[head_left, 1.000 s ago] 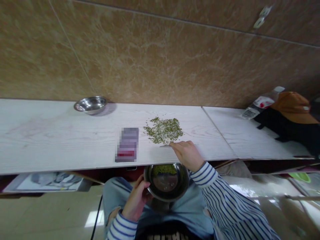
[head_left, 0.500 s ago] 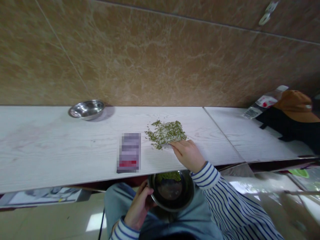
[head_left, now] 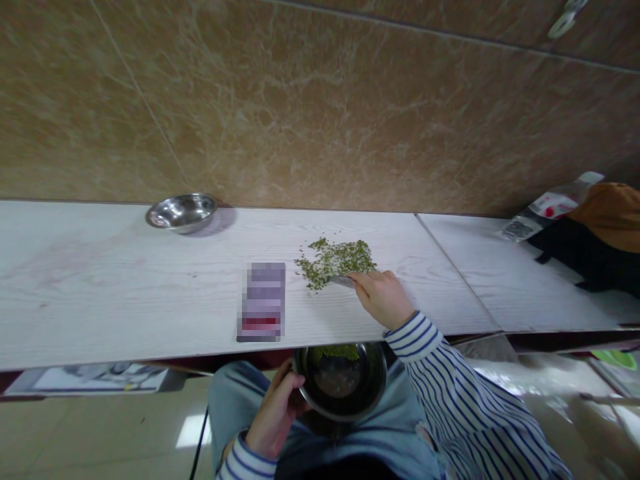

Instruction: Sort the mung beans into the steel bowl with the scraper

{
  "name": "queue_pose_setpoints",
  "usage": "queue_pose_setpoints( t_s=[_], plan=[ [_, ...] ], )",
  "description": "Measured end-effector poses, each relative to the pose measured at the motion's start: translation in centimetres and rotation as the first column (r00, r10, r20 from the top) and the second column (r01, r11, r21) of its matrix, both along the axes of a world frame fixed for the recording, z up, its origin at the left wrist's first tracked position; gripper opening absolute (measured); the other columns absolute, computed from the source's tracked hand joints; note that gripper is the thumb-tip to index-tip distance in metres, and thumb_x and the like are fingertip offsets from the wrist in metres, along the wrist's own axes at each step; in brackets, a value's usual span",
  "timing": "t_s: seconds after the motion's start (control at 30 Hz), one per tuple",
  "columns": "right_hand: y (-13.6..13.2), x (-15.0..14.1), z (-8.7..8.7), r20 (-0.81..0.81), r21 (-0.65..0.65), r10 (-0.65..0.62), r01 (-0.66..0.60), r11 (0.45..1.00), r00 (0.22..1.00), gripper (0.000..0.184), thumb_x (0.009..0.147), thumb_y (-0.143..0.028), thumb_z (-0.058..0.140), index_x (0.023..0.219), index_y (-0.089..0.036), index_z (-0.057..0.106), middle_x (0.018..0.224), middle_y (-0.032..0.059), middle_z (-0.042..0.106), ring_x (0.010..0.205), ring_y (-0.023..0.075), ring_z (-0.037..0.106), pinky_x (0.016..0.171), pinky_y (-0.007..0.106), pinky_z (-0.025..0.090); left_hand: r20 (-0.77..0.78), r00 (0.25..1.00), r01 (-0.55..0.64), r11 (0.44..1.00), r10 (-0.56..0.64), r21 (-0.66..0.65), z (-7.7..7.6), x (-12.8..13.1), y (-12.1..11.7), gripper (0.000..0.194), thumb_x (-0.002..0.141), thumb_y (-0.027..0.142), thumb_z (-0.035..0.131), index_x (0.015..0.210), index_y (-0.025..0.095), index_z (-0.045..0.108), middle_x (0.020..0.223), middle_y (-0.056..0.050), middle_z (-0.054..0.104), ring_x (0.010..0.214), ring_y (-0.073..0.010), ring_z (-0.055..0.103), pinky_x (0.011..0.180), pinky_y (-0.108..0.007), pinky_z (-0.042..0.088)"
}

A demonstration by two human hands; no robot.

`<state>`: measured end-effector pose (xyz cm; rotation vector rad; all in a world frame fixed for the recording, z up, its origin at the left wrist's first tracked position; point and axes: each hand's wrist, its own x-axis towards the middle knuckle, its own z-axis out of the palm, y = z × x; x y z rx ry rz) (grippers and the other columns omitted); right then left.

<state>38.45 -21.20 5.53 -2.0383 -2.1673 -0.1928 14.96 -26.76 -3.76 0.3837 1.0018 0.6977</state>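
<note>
Small green grains (head_left: 345,257) lie scattered in a patch on the white wood-grain counter (head_left: 125,293). My right hand (head_left: 387,297) is closed on a thin grey flat tool (head_left: 342,281), whose exact kind I cannot make out. The tool's tip touches the near edge of the grains. Below the counter's front edge, my left hand (head_left: 280,407) grips the left rim of a metal bowl (head_left: 343,408) held over my lap. More green grains lie in the bowl's far side, partly hidden by the counter edge.
A phone-shaped, blurred-out slab (head_left: 263,300) lies left of the grains. Farther back stands a second metal bowl (head_left: 183,213) near the tiled wall (head_left: 300,120). On the right are a plastic bottle (head_left: 550,207), a brown cap (head_left: 617,213) and a black cloth item (head_left: 570,250).
My right hand has moved the tool away from the front edge and into the near side of the grains. The bowl in my left hand stays below the edge. The view has shifted slightly.
</note>
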Motion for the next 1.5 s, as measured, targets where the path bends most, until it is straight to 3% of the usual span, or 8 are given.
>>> queue_pose_setpoints(
  t_s=[0.23,0.4,0.67,0.87,1.17,1.5],
  plan=[
    [0.4,1.1,1.0,-0.020,0.053,0.007,-0.006,0.999,1.000,0.027,0.092,-0.024,0.039,0.112,-0.023,0.058,0.094,0.0044,0.069,0.089,0.0163,0.059,0.074,0.029,0.032,0.005,1.000,-0.002,1.000,0.002,-0.002,-0.1,0.0,-0.2,0.024,0.069,0.016,0.056,0.092,0.020,0.057,0.080,0.001,0.067,0.069,-0.0135,0.059,0.058,-0.027,0.047],
    [1.1,0.6,0.5,0.001,0.051,0.055,-0.055,0.997,0.998,0.027,0.092,-0.022,0.040,0.111,-0.024,0.059,0.095,0.0033,0.069,0.092,0.0171,0.057,0.074,0.030,0.031,0.001,1.000,-0.008,1.000,0.008,0.002,-0.5,-0.1,-0.4,0.026,0.070,0.017,0.056,0.095,0.020,0.057,0.081,0.000,0.067,0.070,-0.0139,0.060,0.060,-0.028,0.048],
    [-1.2,0.2,0.3,-0.032,0.005,0.149,-0.149,0.989,0.988,0.026,0.091,-0.019,0.043,0.110,-0.026,0.060,0.100,0.0034,0.068,0.095,0.0164,0.055,0.077,0.030,0.029,0.011,1.000,0.000,1.000,0.000,0.017,-0.4,0.0,-0.8,0.027,0.072,0.016,0.055,0.098,0.020,0.057,0.086,0.000,0.065,0.070,-0.0126,0.057,0.062,-0.028,0.048],
    [-1.4,0.0,0.5,-0.033,0.043,0.127,-0.126,0.991,0.991,0.025,0.091,-0.019,0.044,0.109,-0.024,0.060,0.097,0.0033,0.068,0.093,0.0169,0.055,0.076,0.031,0.029,-0.003,1.000,0.029,0.999,-0.029,0.031,-0.4,0.4,-1.2,0.027,0.073,0.017,0.053,0.100,0.022,0.055,0.081,0.001,0.063,0.072,-0.0136,0.056,0.060,-0.028,0.047],
    [-3.1,-0.8,0.2,-0.080,0.023,0.209,-0.207,0.978,0.975,0.024,0.090,-0.017,0.045,0.107,-0.024,0.061,0.096,0.0021,0.068,0.091,0.0154,0.055,0.075,0.030,0.029,-0.009,1.000,0.004,1.000,-0.003,0.015,0.2,0.6,-1.5,0.030,0.071,0.016,0.054,0.101,0.021,0.056,0.085,-0.001,0.064,0.075,-0.0148,0.059,0.062,-0.027,0.047],
    [-2.6,-0.8,-0.4,-0.044,0.061,0.172,-0.169,0.984,0.984,0.024,0.090,-0.017,0.045,0.108,-0.023,0.061,0.095,0.0035,0.068,0.090,0.0152,0.056,0.073,0.030,0.029,-0.016,1.000,-0.017,1.000,0.017,0.019,0.3,0.5,-1.2,0.026,0.071,0.017,0.056,0.097,0.020,0.057,0.081,0.000,0.064,0.069,-0.0139,0.057,0.059,-0.027,0.047]
  ],
)
